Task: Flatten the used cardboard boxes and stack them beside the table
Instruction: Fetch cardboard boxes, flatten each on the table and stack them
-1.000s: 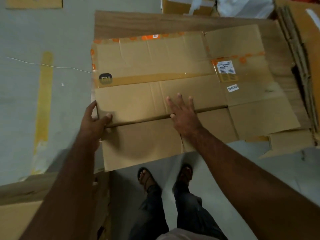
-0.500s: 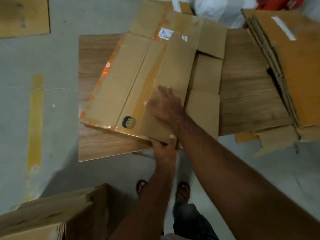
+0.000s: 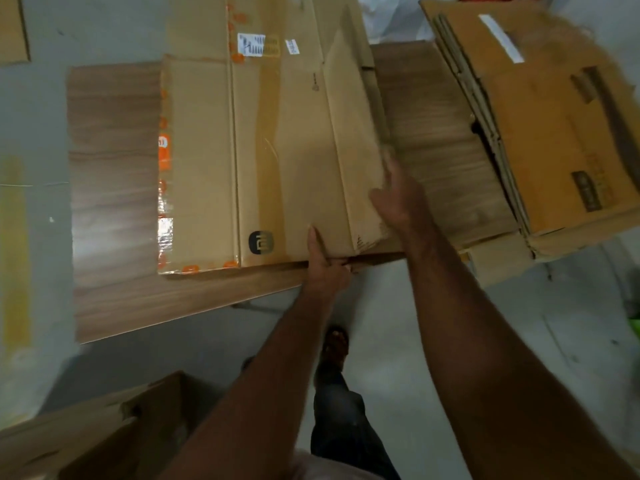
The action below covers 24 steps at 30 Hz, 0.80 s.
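A flattened brown cardboard box [image 3: 270, 150] with orange tape and a black logo lies lengthwise on the wooden table [image 3: 114, 202]. My left hand [image 3: 325, 268] grips its near edge, thumb on top and fingers underneath. My right hand [image 3: 394, 195] rests with straight fingers against the box's right side, on the folded flap. A stack of flattened orange-brown boxes [image 3: 540, 133] lies at the table's right end, overhanging it.
An unflattened cardboard box [image 3: 104, 431] stands on the floor at the lower left. A piece of cardboard [image 3: 12, 27] lies on the grey floor at top left. A yellow floor stripe [image 3: 14, 251] runs along the left. My legs stand under the table's near edge.
The flattened box has been turned from lying crosswise to lying lengthwise on the table. My left hand moved from its left edge to its near edge; my right hand slid to its right side.
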Available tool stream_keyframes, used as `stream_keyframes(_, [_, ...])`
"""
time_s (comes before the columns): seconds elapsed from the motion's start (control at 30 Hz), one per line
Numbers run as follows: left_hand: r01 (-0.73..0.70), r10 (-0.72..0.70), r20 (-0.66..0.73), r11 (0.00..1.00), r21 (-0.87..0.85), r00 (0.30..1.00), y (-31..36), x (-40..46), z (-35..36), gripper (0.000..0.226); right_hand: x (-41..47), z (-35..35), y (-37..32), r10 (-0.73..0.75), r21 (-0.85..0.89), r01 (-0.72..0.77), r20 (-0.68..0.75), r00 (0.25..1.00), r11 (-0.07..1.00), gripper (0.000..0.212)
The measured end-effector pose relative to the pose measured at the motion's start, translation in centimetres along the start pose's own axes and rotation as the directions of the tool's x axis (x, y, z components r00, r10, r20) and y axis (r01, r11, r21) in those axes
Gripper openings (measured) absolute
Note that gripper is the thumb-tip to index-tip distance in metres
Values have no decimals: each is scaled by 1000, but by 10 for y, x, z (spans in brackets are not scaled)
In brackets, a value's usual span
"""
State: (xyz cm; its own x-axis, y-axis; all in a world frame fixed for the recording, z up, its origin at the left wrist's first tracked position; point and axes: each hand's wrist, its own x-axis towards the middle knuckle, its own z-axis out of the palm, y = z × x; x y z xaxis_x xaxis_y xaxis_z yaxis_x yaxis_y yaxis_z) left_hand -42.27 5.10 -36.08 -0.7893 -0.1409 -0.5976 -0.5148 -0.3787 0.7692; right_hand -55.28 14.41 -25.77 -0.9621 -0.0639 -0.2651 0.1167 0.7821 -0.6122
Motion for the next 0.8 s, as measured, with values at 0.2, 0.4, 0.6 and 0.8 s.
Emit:
stream_keyframes(0.2, [-77, 211, -121, 739, 670, 970, 45, 9, -38, 60, 15, 22, 82, 292, -270, -271, 40, 956, 924, 102])
stream_keyframes(0.4, [349, 235, -476, 429, 833, 848, 74, 18, -130, 72, 13, 38, 115, 223, -414, -144, 149, 963, 899, 107])
stream_keyframes(0.6, [324, 72, -379, 389, 862, 922, 41, 2, -86, 90, 48, 6, 137, 179, -443, -88, 168, 970, 892, 106])
stream_keyframes(0.8, [410, 154, -473, 319, 854, 867, 22, -33, -27, 70, 63, -39, 174, 169, -421, -61, 224, 960, 905, 108])
